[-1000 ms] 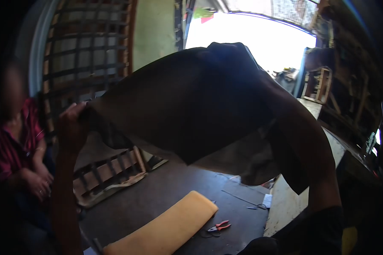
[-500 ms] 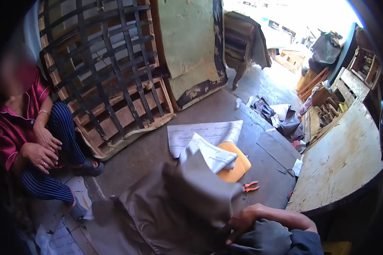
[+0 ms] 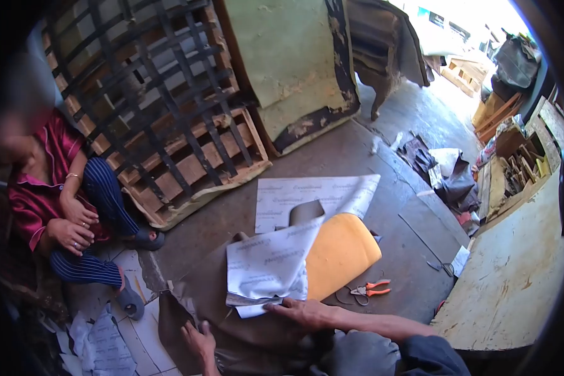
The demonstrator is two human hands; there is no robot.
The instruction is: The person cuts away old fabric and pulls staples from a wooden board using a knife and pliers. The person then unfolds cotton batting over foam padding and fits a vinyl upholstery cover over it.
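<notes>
A large brown leather-like sheet with printed white backing lies bunched in front of me. One part of it is folded over, backing side up. My right hand is at the lower edge of that folded part, its fingertips closed on the edge. At the sheet's left side is my left hand, thumb and fingers apart, over the brown material. A yellow foam pad sticks out from under the fold. Orange-handled pliers lie on the floor right of the foam, beside a dark loop.
A person sits at the left, hands together. A wooden frame with black webbing and a worn green panel stand behind. A pale curved board is at the right. Scraps lie lower left.
The raised brown sheet has come down and its printed backing now faces up. More foam shows. My right hand moved left to the fold's edge; my left hand came into view.
</notes>
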